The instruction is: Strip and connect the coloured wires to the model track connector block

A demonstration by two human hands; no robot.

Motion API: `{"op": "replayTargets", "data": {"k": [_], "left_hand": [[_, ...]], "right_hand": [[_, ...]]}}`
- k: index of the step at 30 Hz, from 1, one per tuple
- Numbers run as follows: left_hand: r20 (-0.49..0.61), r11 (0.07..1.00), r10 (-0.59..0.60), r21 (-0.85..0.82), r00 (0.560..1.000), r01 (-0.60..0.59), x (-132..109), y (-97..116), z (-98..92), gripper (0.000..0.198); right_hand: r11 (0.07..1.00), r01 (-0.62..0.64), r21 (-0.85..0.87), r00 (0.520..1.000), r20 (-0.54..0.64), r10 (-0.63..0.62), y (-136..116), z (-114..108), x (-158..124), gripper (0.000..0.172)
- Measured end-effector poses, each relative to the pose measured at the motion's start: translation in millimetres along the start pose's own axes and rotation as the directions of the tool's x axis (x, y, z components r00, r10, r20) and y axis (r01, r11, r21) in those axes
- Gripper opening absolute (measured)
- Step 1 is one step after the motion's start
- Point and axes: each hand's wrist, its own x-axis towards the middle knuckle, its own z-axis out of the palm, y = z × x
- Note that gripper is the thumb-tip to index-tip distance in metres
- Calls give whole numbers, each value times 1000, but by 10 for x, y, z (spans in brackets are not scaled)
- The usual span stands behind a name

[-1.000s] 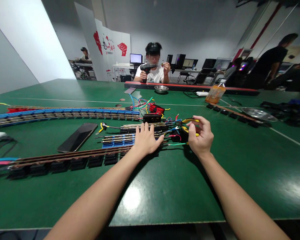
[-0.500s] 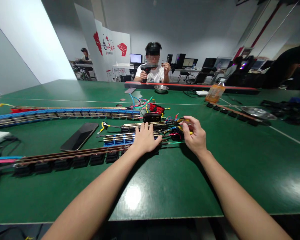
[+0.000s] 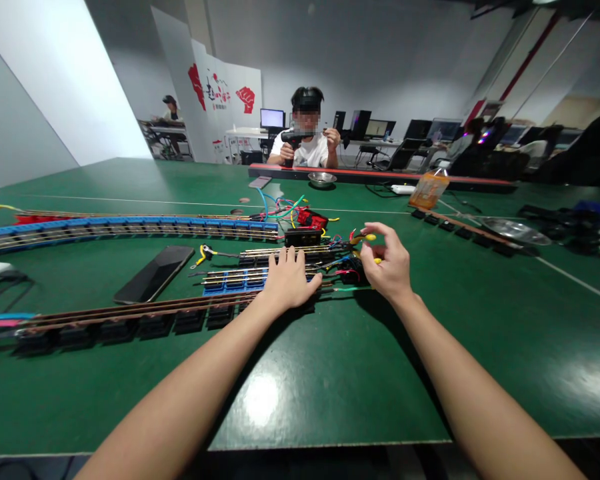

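My left hand (image 3: 287, 280) lies flat with fingers spread, pressing on short track sections with brass-coloured rails (image 3: 277, 252) and a blue base (image 3: 233, 283). Close to their right ends, my right hand (image 3: 389, 263) is curled around the yellow-tipped handles of what look like pliers (image 3: 369, 237). The jaws are hard to make out among the thin coloured wires (image 3: 347, 272). A longer brown-railed track on black blocks (image 3: 150, 320) runs in front, partly under my left forearm.
A black phone (image 3: 155, 273) lies left of the tracks, with a long blue track (image 3: 130, 228) behind it. Across the table a co-worker (image 3: 305, 143) holds a power drill (image 3: 291, 139). A metal bowl (image 3: 322, 179), an orange-labelled container (image 3: 430, 189) and a metal dish (image 3: 515, 231) stand farther off.
My right hand's fingers have shifted and arched more around the yellow handles. My left hand stays flat on the tracks. The view has shifted slightly.
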Motion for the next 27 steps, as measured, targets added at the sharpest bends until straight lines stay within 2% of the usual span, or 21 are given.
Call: {"op": "replayTargets", "data": {"k": [3,7,13,18,27], "left_hand": [[3,1000,-1,2,1000,1,-3,6,-7,75],[-9,1000,-6,4,1000,6,-6,12,-5,72],[-5,1000,-2,0,1000,2,-5,9,-5,73],[-13,1000,3,1,1000,-3,-13,16,-17,73],[-9,1000,-2,3,1000,3,-17,24,-35,71]], "right_hand": [[996,84,0,995,48,-84,3,-22,-47,33],[958,280,-59,946,185,-265,-34,-33,-109,38],[930,339,-140,921,252,-298,-33,-15,-175,36],[840,493,-227,835,396,-383,-51,9,-202,35],[814,521,-257,821,410,-397,-57,34,-207,40]]}}
